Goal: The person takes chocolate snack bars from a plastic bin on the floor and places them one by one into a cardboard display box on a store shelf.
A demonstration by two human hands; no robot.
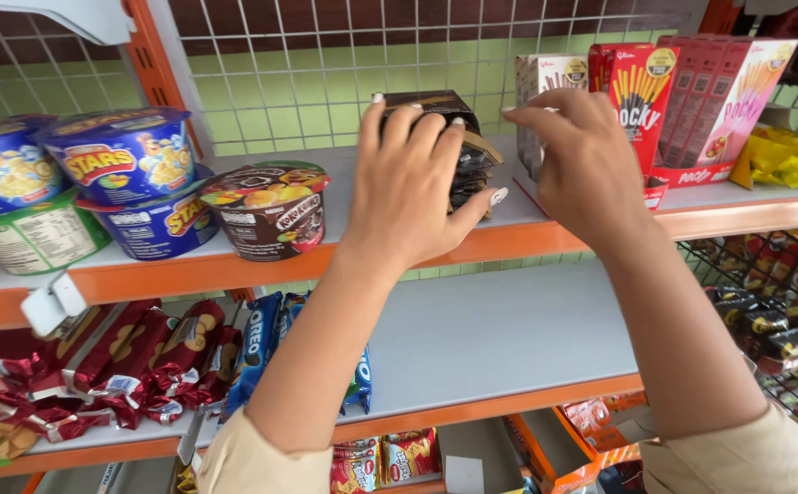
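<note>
Your left hand (412, 183), fingers spread, clamps the dark box (454, 137), its long axis tilted upright; your right hand (582, 155) curls against its side.

Bare upper shelf (353, 187) lies open between the brown cereal cup (271, 210) at nine o'clock of the hands and the dark box (458, 137). At three o'clock, red snack boxes (682, 101) block the way. The wire grid (307, 73) closes off twelve o'clock.
</note>
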